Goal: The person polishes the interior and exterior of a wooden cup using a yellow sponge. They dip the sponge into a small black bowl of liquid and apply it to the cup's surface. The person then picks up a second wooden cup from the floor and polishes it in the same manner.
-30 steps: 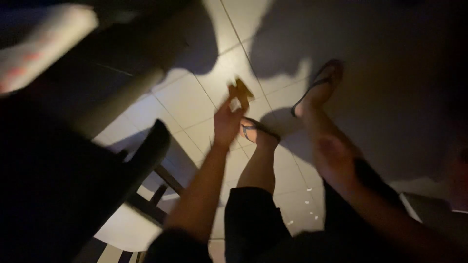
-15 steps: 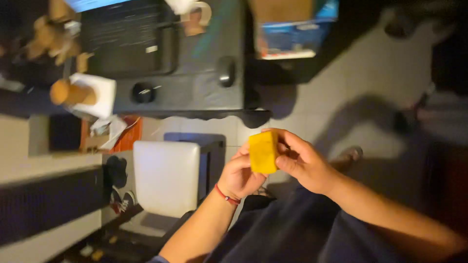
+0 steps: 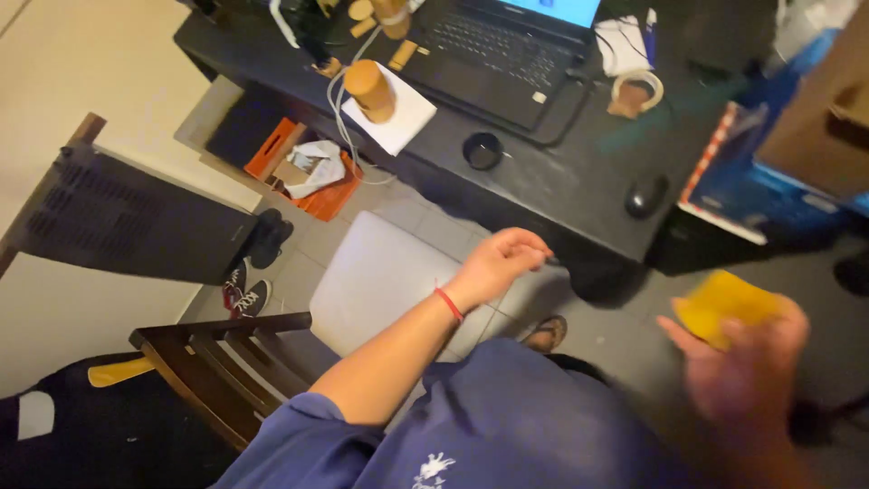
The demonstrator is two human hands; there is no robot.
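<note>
- Now, the right hand, blurred at the near right, has its fingers curled about a yellow block; the thumb lies on the block's left edge and the block juts out past the fingertips toward the far side.
- Left of it, the left hand is held out over the floor, fingers loosely bent together with the tips drawn close; whether they pinch anything I cannot tell. A red string circles its wrist.
- Under the left forearm stands a wooden chair with a pale seat, its dark back rail at the near left.
- Just right of the chair, a sandalled foot shows on the tiled floor, with blue clothing below it at the near edge.
- Beyond the hands, a black desk runs across the far side, well apart from the yellow block.
- On the desk lie an open laptop, a black mouse to the right, a small round black lid, a roll of tape, and a wooden cylinder standing on white paper.
- Under the desk's left end sits an orange box; nearer, a pair of dark shoes rests on the floor.
</note>
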